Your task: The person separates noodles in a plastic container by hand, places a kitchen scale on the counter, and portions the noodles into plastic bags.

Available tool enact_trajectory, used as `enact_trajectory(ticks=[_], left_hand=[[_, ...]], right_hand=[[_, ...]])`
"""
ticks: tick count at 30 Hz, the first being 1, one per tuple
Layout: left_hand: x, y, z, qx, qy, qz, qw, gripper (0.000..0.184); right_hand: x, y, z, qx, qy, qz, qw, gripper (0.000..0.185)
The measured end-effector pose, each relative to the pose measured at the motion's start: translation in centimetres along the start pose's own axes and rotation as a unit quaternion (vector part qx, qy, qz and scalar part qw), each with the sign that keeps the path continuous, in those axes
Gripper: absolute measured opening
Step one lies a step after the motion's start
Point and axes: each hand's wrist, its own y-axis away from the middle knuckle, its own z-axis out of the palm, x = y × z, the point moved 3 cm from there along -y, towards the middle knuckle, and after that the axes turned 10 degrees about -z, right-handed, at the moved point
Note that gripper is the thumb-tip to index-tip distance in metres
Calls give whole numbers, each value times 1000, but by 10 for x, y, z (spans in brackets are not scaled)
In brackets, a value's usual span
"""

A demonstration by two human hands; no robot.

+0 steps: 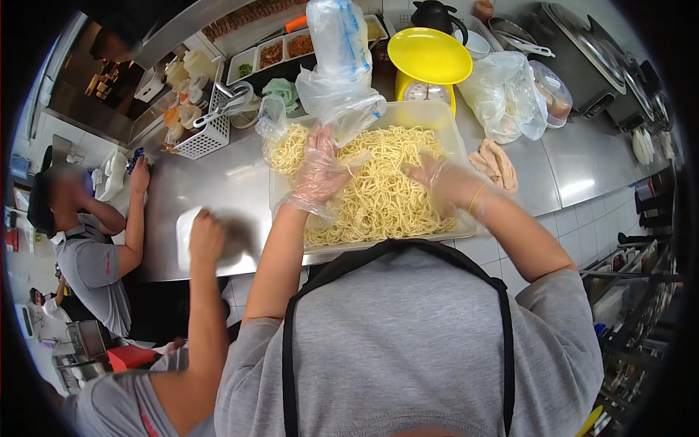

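Observation:
A wide translucent plastic tub (460, 138) in front of me holds a thick layer of yellow noodles (386, 189). My left hand (319, 175), in a clear plastic glove, lies over the noodles on the tub's left side with its fingers stretched out. Beside it, a clear plastic bag (272, 116) sits at the tub's back left corner, close to a clump of noodles. My right hand (445, 183), also gloved and with a yellow band at the wrist, reaches into the noodles at the right. Motion blurs it, and its fingertips are partly hidden.
Behind the tub stand a yellow dial scale (429, 58) and a roll of plastic bags (336, 44). A cloth (495, 164) and a filled plastic bag (504, 95) lie right. At left, a co-worker's hand (207, 237) is at a white container (186, 237); a white basket (207, 138) stands behind.

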Motion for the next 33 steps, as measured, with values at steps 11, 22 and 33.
enact_trajectory(ticks=[11, 22, 33], left_hand=[[-7, -1, 4, -11, -22, 2, 1000, 92], [-13, -3, -4, -16, 199, -11, 980, 101], [-12, -1, -11, -59, 398, -51, 914, 93]], right_hand=[[13, 6, -46, 307, -87, -151, 936, 48], [-16, 20, -154, 471, -162, -171, 850, 43], [47, -59, -49, 38, -275, -43, 960, 57]])
